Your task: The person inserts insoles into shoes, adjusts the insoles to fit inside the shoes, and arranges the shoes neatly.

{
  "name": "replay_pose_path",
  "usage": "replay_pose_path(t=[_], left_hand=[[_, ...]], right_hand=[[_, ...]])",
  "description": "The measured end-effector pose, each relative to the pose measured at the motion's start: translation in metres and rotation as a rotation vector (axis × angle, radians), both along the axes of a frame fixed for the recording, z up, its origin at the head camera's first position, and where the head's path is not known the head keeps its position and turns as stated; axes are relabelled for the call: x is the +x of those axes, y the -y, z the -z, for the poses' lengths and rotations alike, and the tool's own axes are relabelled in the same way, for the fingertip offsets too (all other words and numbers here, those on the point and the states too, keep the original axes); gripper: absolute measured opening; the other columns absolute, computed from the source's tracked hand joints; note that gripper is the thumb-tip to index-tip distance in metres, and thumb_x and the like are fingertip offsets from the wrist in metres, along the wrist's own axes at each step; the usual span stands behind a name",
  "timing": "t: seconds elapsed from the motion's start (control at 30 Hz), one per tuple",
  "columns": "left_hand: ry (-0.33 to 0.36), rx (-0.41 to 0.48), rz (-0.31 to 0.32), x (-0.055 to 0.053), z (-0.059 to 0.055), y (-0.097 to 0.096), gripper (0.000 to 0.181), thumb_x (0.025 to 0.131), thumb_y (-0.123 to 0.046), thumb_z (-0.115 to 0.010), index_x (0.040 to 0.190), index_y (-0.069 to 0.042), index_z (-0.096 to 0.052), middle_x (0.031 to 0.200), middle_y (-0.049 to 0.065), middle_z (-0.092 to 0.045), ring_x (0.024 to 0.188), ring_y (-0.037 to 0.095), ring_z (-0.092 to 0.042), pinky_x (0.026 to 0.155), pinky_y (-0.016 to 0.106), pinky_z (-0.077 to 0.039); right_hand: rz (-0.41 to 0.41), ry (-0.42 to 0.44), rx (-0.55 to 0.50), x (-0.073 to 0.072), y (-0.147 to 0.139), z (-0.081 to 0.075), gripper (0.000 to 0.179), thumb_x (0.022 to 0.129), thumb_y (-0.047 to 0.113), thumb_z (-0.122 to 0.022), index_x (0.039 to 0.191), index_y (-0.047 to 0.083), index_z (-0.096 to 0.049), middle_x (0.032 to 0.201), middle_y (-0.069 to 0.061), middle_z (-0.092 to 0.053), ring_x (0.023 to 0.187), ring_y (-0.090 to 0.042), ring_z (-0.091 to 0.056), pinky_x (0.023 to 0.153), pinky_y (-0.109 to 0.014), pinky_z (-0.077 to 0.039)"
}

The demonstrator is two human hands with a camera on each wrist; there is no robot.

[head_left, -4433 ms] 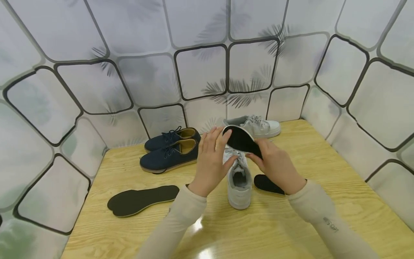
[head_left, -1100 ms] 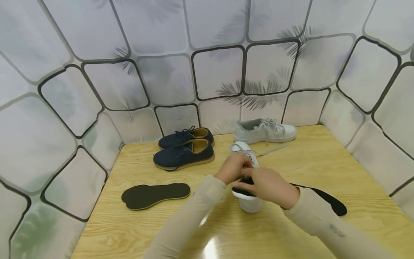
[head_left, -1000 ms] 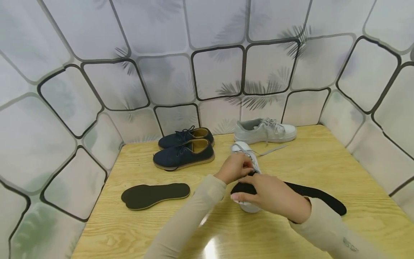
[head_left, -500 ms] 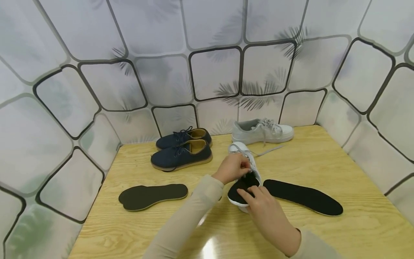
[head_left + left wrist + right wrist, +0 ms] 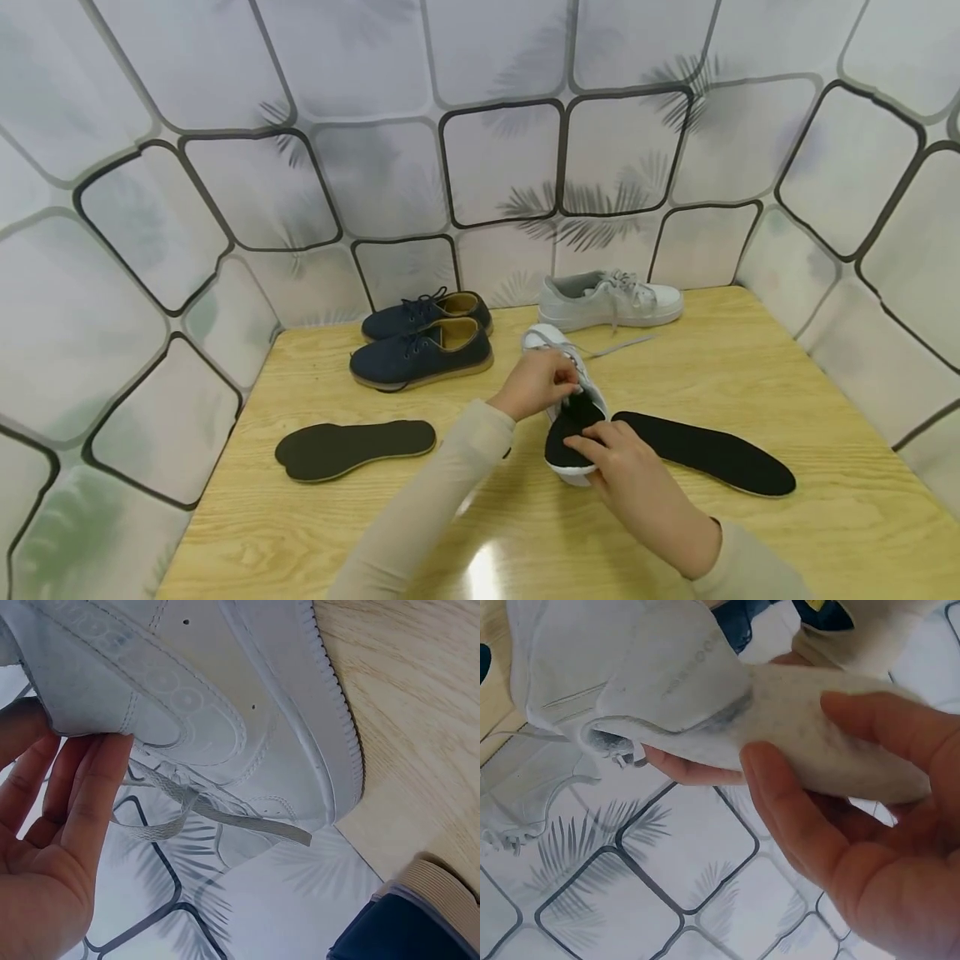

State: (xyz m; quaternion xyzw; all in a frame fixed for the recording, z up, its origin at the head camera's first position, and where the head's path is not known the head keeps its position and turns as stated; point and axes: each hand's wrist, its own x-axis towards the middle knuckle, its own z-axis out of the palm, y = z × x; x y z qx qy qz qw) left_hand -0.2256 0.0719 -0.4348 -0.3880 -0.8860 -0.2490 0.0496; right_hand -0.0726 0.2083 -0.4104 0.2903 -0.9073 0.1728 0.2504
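Head view: left hand [image 5: 534, 383] pinches the white shoe [image 5: 546, 336]; right hand [image 5: 628, 468] grasps a black insole [image 5: 558, 452] at its opening.

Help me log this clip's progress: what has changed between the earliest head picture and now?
The black insole, earlier raised above the front white shoe, has come down, part way into it. The left hand has let go of the insole and now grips the shoe's edge; the right hand holds the insole's protruding end. Navy shoes, rear white shoe and dark left insole stayed put.
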Motion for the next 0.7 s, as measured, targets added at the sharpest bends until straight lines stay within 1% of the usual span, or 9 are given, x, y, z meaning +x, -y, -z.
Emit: replay_pose_path(t=[0.07, 0.17, 0.23, 0.3, 0.37, 0.4, 0.5, 0.57, 0.7], left_hand=[[-0.022, -0.033, -0.007, 0.0, -0.001, 0.0, 0.009, 0.085, -0.016, -0.074, 0.078, -0.014, -0.069, 0.076, -0.004, -0.059, 0.069, 0.006, -0.052, 0.062, 0.017, -0.041], [-0.086, -0.128, -0.017, 0.002, -0.002, -0.002, 0.011, 0.086, -0.019, -0.072, 0.078, -0.017, -0.065, 0.078, -0.006, -0.053, 0.068, 0.007, -0.05, 0.059, 0.018, -0.039], [-0.128, -0.194, -0.022, 0.003, -0.001, -0.003, 0.011, 0.087, -0.02, -0.071, 0.08, -0.017, -0.062, 0.081, -0.005, -0.05, 0.07, 0.008, -0.05, 0.058, 0.019, -0.039], [-0.159, -0.259, -0.029, 0.005, -0.001, -0.005, 0.011, 0.088, -0.021, -0.07, 0.083, -0.018, -0.061, 0.085, -0.004, -0.049, 0.074, 0.009, -0.05, 0.058, 0.02, -0.039], [-0.182, -0.315, -0.041, 0.007, -0.002, -0.007, 0.01, 0.087, -0.022, -0.071, 0.087, -0.017, -0.062, 0.089, -0.003, -0.05, 0.078, 0.011, -0.052, 0.059, 0.022, -0.041], [-0.193, -0.342, -0.049, 0.008, -0.003, -0.009, 0.011, 0.087, -0.023, -0.071, 0.09, -0.017, -0.062, 0.091, -0.002, -0.051, 0.081, 0.012, -0.052, 0.061, 0.023, -0.043], [-0.232, -0.401, -0.064, 0.01, -0.006, -0.014, 0.015, 0.086, -0.023, -0.072, 0.098, -0.017, -0.064, 0.096, -0.001, -0.053, 0.088, 0.013, -0.054, 0.065, 0.025, -0.047], [-0.262, -0.404, -0.065, 0.01, -0.006, -0.017, 0.014, 0.088, -0.022, -0.07, 0.099, -0.016, -0.066, 0.096, 0.0, -0.054, 0.091, 0.013, -0.055, 0.068, 0.025, -0.048], [-0.304, -0.339, -0.047, 0.01, -0.005, -0.019, 0.005, 0.09, -0.017, -0.065, 0.087, -0.015, -0.068, 0.089, -0.001, -0.054, 0.084, 0.014, -0.056, 0.063, 0.025, -0.048]], right_hand=[[-0.04, 0.114, 0.015, -0.004, -0.006, -0.009, 0.039, 0.064, -0.015, -0.072, 0.097, 0.007, -0.074, 0.091, 0.0, -0.062, 0.078, -0.016, -0.055, 0.063, -0.028, -0.048], [-0.124, 0.392, -0.029, -0.017, -0.024, -0.029, 0.034, 0.078, -0.013, -0.06, 0.103, 0.008, -0.073, 0.095, 0.0, -0.065, 0.071, -0.013, -0.054, 0.061, -0.027, -0.046], [-0.105, 0.542, -0.088, -0.03, -0.036, -0.038, 0.033, 0.084, -0.01, -0.053, 0.104, 0.007, -0.072, 0.099, -0.004, -0.068, 0.073, -0.013, -0.057, 0.062, -0.029, -0.047], [-0.032, 0.621, -0.124, -0.047, -0.044, -0.039, 0.025, 0.089, -0.005, -0.053, 0.104, 0.004, -0.07, 0.099, -0.008, -0.068, 0.072, -0.016, -0.058, 0.062, -0.032, -0.048], [0.067, 0.643, -0.116, -0.065, -0.046, -0.03, 0.018, 0.089, 0.002, -0.058, 0.104, -0.002, -0.067, 0.095, -0.014, -0.066, 0.075, -0.023, -0.061, 0.063, -0.037, -0.049], [0.118, 0.651, -0.087, -0.074, -0.046, -0.023, 0.019, 0.088, 0.007, -0.062, 0.104, -0.004, -0.065, 0.097, -0.016, -0.066, 0.081, -0.026, -0.062, 0.067, -0.04, -0.051], [0.201, 0.693, -0.015, -0.098, -0.041, 0.001, 0.033, 0.085, 0.017, -0.07, 0.103, -0.009, -0.06, 0.094, -0.02, -0.064, 0.08, -0.03, -0.061, 0.069, -0.043, -0.05], [0.236, 0.709, -0.004, -0.109, -0.036, 0.013, 0.034, 0.083, 0.019, -0.073, 0.097, -0.009, -0.059, 0.089, -0.019, -0.063, 0.075, -0.029, -0.06, 0.066, -0.042, -0.049], [0.329, 0.669, -0.016, -0.121, -0.029, 0.029, 0.032, 0.076, 0.019, -0.075, 0.085, -0.005, -0.055, 0.078, -0.018, -0.06, 0.07, -0.031, -0.059, 0.059, -0.044, -0.047]])
